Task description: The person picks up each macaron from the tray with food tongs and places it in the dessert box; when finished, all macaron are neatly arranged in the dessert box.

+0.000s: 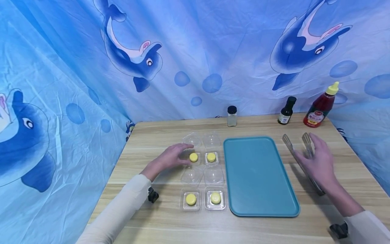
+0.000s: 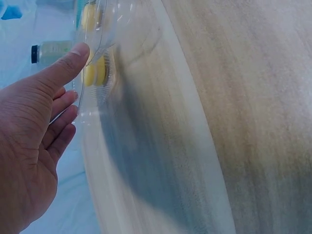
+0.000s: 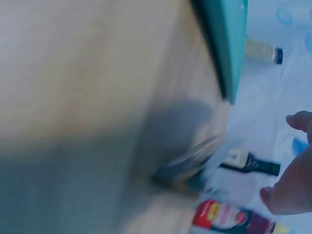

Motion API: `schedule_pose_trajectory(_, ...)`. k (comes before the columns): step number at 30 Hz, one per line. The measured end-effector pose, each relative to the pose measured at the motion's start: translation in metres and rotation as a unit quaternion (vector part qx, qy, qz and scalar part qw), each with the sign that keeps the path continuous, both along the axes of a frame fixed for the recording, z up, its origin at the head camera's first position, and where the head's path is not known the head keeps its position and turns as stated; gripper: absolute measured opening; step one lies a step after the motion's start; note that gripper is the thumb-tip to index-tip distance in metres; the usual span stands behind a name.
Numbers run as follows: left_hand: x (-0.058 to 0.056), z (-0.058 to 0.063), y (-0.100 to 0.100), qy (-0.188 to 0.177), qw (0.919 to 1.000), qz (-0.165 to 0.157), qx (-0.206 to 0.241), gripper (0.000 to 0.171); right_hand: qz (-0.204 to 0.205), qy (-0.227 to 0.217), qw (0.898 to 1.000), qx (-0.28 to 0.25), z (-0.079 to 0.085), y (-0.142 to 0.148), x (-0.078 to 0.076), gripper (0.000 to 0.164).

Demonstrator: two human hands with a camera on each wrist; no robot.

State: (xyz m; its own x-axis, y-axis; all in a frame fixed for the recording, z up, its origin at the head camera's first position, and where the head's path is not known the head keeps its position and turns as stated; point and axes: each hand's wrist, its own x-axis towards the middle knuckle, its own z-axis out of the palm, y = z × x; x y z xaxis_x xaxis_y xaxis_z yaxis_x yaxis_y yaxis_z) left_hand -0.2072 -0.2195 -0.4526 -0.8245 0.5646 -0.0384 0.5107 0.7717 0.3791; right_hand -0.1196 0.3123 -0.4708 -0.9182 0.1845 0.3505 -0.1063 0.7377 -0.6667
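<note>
My left hand (image 1: 174, 156) is at the back-left clear plastic box (image 1: 198, 162), which holds a yellow macaron (image 1: 193, 157). Its thumb and fingers are spread apart near the box, with nothing gripped; whether they touch the plastic I cannot tell. Several such hinged boxes stand with their lids folded back, each with a yellow macaron, such as the front-right macaron (image 1: 215, 198). On the right, my right hand (image 1: 319, 162) hovers over metal tongs (image 1: 297, 156) lying on the table. Thumb and fingers are apart there too, and the hand hides part of the tongs.
A blue tray (image 1: 259, 176) lies between the boxes and the tongs. Along the back edge of the wooden table (image 1: 164, 220) stand a small black-capped jar (image 1: 232, 117), a dark sauce bottle (image 1: 286, 111) and a red bottle with a yellow nozzle (image 1: 321, 107). A dolphin-print curtain (image 1: 237, 51) hangs behind.
</note>
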Motion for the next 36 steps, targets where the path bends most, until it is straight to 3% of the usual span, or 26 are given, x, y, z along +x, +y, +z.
schedule_pose_trajectory(6, -0.007, 0.010, 0.000, 0.009, 0.9999, -0.001, 0.006, 0.081, 0.088, 0.078, 0.993, 0.007, 0.021, -0.037, -0.018, 0.084)
schedule_pose_trajectory(11, -0.022, 0.023, 0.005, 0.025, 0.9996, -0.002, 0.015, 0.077, 0.181, 0.091, 0.979, 0.035, 0.033, -0.075, -0.045, 0.083)
schedule_pose_trajectory(13, -0.030, 0.026, 0.010, 0.025, 0.9994, -0.002, 0.022, 0.078, 0.224, 0.070, 0.971, 0.047, 0.035, -0.089, -0.059, 0.082)
schedule_pose_trajectory(19, -0.051, 0.028, 0.028, -0.014, 0.9989, 0.019, 0.041, 0.087, 0.322, -0.072, 0.942, 0.067, 0.035, -0.130, -0.101, 0.088)
schedule_pose_trajectory(25, -0.068, 0.022, 0.045, -0.034, 0.9993, 0.015, -0.007, 0.088, 0.383, -0.133, 0.910, 0.086, 0.026, -0.171, -0.135, 0.087)
schedule_pose_trajectory(36, -0.081, 0.017, 0.065, -0.033, 0.9987, 0.014, -0.035, 0.080, 0.409, -0.163, 0.893, 0.088, 0.014, -0.203, -0.169, 0.087)
